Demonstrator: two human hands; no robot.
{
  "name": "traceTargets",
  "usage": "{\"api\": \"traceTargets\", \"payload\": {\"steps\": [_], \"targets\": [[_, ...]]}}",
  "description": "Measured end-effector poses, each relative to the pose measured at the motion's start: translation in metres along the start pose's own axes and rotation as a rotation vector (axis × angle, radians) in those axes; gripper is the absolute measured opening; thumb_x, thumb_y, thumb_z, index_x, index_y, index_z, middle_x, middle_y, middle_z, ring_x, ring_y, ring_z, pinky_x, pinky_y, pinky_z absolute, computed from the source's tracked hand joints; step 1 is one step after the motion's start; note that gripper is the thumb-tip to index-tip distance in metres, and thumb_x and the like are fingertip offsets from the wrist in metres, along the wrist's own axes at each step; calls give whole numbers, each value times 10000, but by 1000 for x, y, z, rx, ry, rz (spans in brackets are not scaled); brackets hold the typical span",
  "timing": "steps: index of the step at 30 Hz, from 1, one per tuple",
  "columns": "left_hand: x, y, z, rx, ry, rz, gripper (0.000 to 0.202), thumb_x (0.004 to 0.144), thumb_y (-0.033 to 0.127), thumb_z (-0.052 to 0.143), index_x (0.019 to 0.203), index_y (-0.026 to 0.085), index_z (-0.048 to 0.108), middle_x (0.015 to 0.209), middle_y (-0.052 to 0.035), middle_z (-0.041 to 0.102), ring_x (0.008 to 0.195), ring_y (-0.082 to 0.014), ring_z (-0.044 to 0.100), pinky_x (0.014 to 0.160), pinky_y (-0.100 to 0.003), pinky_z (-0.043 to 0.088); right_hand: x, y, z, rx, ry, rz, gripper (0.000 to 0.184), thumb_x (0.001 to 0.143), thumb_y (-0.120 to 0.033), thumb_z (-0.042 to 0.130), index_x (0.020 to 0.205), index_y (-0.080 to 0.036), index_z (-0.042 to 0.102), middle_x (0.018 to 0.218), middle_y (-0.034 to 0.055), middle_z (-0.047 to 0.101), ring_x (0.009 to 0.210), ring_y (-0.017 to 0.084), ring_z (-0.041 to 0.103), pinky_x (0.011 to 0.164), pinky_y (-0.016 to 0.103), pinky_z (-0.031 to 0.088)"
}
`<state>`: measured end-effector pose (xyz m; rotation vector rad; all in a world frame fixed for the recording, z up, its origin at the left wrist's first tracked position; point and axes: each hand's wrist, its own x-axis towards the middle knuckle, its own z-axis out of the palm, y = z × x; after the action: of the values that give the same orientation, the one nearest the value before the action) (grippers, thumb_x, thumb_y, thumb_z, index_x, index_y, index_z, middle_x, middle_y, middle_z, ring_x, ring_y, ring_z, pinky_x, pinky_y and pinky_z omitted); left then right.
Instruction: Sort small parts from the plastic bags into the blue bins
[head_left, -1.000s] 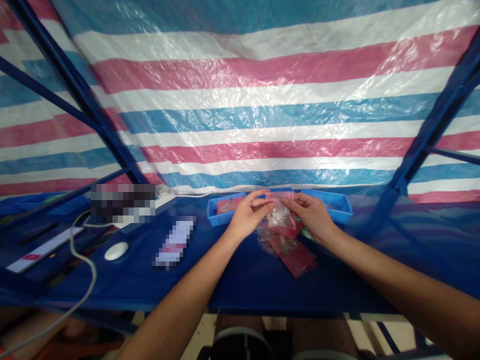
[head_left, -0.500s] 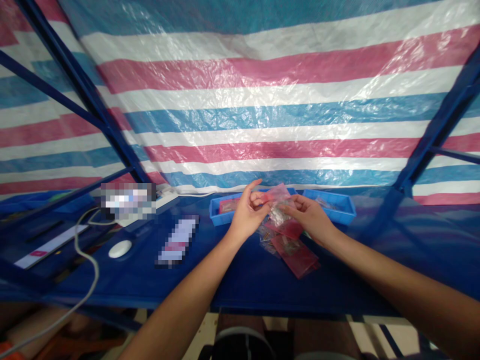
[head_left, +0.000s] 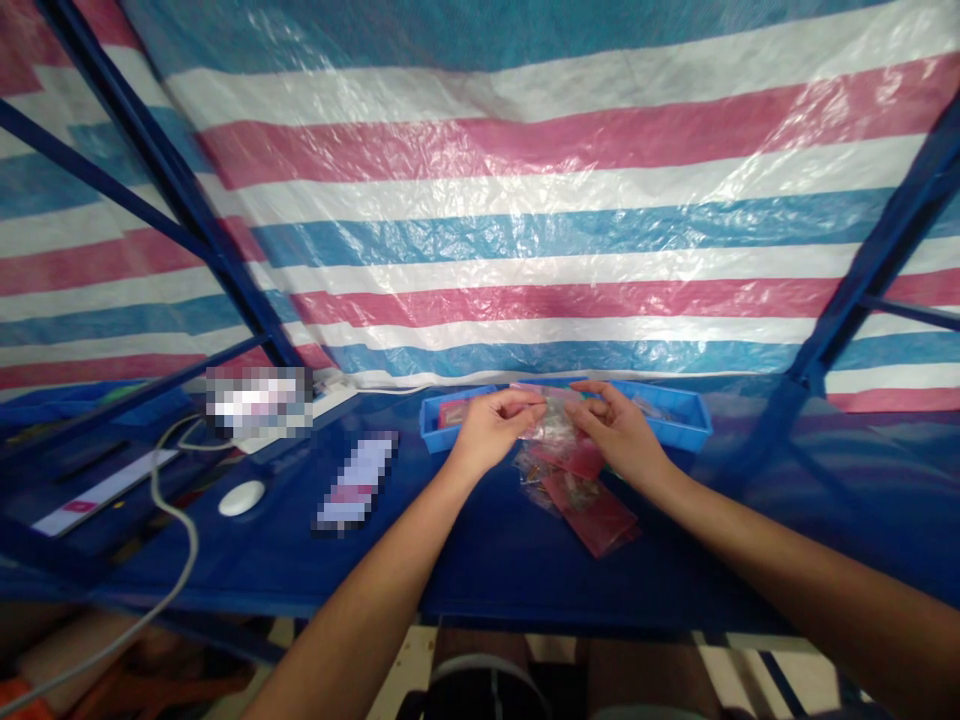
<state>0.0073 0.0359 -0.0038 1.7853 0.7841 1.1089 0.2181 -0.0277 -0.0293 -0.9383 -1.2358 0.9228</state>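
Observation:
Between my hands is a small clear plastic bag (head_left: 553,412) with a pinkish top edge; what it contains is too blurred to name. My left hand (head_left: 491,425) pinches its left side between thumb and fingers. On the right side, my right hand (head_left: 615,425) grips it with thumb and bent fingers. Just below, on the blue table, lies a pile of reddish plastic bags (head_left: 592,513) and clear bags (head_left: 536,475) with small metal-looking pieces in them. A blue bin (head_left: 444,438) stands behind my left hand, and another blue bin (head_left: 686,432) behind my right.
Left of my arms lie a phone-shaped blurred-out object (head_left: 355,482) and a white oval mouse-like item (head_left: 241,498). A white cable (head_left: 193,545) runs over the table's front edge. Blue frame posts (head_left: 847,290) and a striped plastic sheet (head_left: 540,230) stand behind.
My hands have lowered the bag slightly, and its reddish part no longer stands up above my fingers. My left index finger, raised before, is now bent down onto the bag.

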Motion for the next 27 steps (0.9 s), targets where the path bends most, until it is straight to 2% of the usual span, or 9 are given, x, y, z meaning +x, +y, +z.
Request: {"api": "traceTargets", "payload": {"steps": [3,6,8,11,16,18,20,24,27], "targets": [[7,1,-24,89,172,-10,370,842,456,838,1074,169,816,942,-59,820,788,-181,718,742,-277,568,2,1,-1,-21,17,-9,501,883,-592,811,1230,-289,617,833,6,769,731,248,727,691,394,587],[12,2,-54,386,358,31,239,869,352,803,1052,197,812,1073,-52,834,939,-199,755,911,-308,590,2,3,-4,-62,26,-27,495,892,-609,792,1235,-294,623,835,12,764,751,257,731,692,395,583],[14,0,-70,522,408,6,197,887,303,771,1049,198,808,1101,-59,834,950,-205,766,944,-322,593,2,4,-5,-87,12,-44,488,905,-607,779,1247,-296,624,835,11,759,754,255,727,702,395,581],[15,-7,-84,651,369,-84,197,893,268,747,1072,213,807,1105,-55,834,910,-209,771,886,-316,605,2,5,-5,-99,-25,-80,476,924,-586,768,1262,-287,617,832,6,741,767,245,723,723,391,582],[15,-15,-91,864,281,-184,172,851,271,777,1010,232,832,969,-56,835,836,-230,749,780,-312,575,1,3,-4,-164,-61,-129,427,966,-569,716,1262,-280,613,834,1,726,755,234,711,719,386,582],[14,-13,-90,917,217,-184,180,852,313,785,1013,255,844,946,-48,829,832,-234,737,789,-321,561,-1,-1,-3,-232,-87,-156,387,996,-535,686,1275,-276,615,837,0,723,775,234,713,739,388,580],[11,-10,-87,984,174,-172,202,856,356,790,1033,284,855,1004,-53,822,924,-256,729,853,-347,556,-5,-5,-3,-348,-125,-200,335,1025,-491,653,1279,-274,628,854,5,728,791,234,717,762,392,580],[5,1,-80,1171,265,-125,194,860,407,793,1020,333,874,1251,-91,741,1188,-364,629,999,-483,521,-15,-16,0,-674,-257,-374,198,1024,-385,673,1177,-261,696,1015,48,767,948,253,731,892,423,573],[3,6,-76,1211,345,-13,186,904,404,757,1013,308,873,1311,-112,691,1245,-399,580,1020,-529,495,-18,-21,3,-872,-394,-499,132,985,-341,743,1074,-245,726,1101,72,759,1087,278,689,1006,450,539]]}}
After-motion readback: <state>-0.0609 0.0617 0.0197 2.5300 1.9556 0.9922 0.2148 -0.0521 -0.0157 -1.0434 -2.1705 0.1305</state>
